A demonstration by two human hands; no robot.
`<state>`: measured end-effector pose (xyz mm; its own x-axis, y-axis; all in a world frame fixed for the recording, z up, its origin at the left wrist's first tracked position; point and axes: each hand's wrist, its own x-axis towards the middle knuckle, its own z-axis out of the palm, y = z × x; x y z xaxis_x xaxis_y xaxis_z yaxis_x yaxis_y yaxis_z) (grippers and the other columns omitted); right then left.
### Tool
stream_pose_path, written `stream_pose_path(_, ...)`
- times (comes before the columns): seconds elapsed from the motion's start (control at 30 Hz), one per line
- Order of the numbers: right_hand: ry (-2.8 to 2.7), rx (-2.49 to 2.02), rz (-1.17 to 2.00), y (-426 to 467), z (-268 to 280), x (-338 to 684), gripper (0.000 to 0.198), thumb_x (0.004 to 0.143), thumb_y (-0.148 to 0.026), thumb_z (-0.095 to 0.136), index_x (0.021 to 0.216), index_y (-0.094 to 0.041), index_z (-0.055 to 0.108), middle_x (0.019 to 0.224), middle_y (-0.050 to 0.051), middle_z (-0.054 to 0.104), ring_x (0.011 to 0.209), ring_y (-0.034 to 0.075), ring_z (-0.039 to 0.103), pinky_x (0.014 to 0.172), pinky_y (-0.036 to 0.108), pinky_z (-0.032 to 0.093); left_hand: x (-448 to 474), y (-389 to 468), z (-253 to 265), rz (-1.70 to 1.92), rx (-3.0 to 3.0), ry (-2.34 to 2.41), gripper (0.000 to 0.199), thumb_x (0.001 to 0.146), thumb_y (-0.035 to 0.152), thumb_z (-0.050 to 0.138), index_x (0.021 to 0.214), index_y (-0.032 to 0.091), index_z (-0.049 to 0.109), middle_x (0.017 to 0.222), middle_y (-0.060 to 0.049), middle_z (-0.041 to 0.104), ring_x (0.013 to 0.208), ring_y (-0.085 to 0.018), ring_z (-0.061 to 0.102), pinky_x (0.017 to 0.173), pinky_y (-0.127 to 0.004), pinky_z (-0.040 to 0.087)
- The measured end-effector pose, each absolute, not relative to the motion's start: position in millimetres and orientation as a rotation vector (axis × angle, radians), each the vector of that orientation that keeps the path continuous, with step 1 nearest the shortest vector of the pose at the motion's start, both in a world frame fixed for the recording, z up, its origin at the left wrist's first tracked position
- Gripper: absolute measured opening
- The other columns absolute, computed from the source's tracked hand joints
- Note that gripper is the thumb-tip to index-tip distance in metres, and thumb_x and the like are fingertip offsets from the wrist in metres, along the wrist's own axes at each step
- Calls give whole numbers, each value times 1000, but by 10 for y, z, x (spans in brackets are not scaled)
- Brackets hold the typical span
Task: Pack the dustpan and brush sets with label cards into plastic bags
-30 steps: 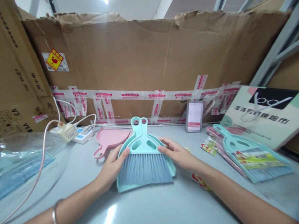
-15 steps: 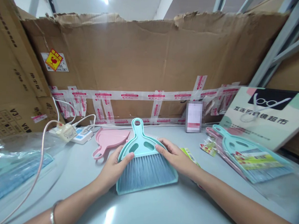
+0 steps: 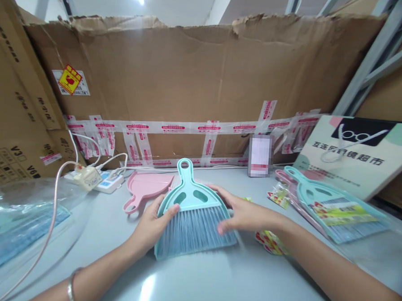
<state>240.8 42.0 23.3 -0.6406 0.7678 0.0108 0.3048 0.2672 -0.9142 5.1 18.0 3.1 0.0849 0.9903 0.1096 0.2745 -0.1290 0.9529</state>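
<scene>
In the middle stands a light-blue hand brush (image 3: 192,228) with blue-grey bristles, nested in a matching dustpan (image 3: 157,252), handles upward. My left hand (image 3: 154,220) grips the left edge of the set, thumb in front and fingers partly hidden behind. Around the right edge is my right hand (image 3: 240,211), its thumb over the bristles and the other fingers mostly behind the dustpan. A pink dustpan (image 3: 148,186) lies behind my left hand. Beneath my right forearm, a red and yellow-green card label (image 3: 270,242) shows in part.
To the right lies a packaged light-blue and pink brush set (image 3: 346,212) before a printed carton (image 3: 356,154). Bagged blue goods (image 3: 24,231) and a power strip (image 3: 110,182) with cables are left. A phone (image 3: 260,156) leans against the cardboard (image 3: 191,78) behind.
My right hand has shifted down and right along the set's edge, its thumb moving from the brush's upper body onto the bristles. My left hand keeps its hold.
</scene>
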Motion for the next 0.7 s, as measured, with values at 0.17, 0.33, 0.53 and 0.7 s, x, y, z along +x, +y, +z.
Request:
stream_pose_path(0.17,-1770,-1041,1365,439,179,2170,44,78,-47,54,112,-19,54,109,6,60,101,20,55,88,36,43,96,142,32,1068,1573,1246,40,76,42,55,109,20,57,111,-4,63,102,-25,57,86,-33,45)
stream_pose_path(0.33,-1738,-1054,1191,402,147,2071,38,75,-43,59,103,-18,60,101,4,64,98,21,57,88,36,43,91,125,27,1038,1619,1200,40,77,40,55,112,20,56,110,-4,64,99,-23,59,84,-29,46)
stream_pose_path(0.53,-1772,-1032,1357,438,259,2081,41,78,-48,53,106,-18,59,100,4,64,96,20,58,83,33,44,95,114,40,1043,1634,1241,35,77,41,55,104,20,59,102,-3,67,96,-23,59,82,-29,46)
stream_pose_path(0.7,-1885,-1079,1169,454,319,2003,35,81,-44,48,98,-17,62,96,4,64,90,19,57,77,31,45,136,63,80,1029,1684,1231,31,77,38,54,99,19,61,100,-4,67,97,-23,58,83,-31,45)
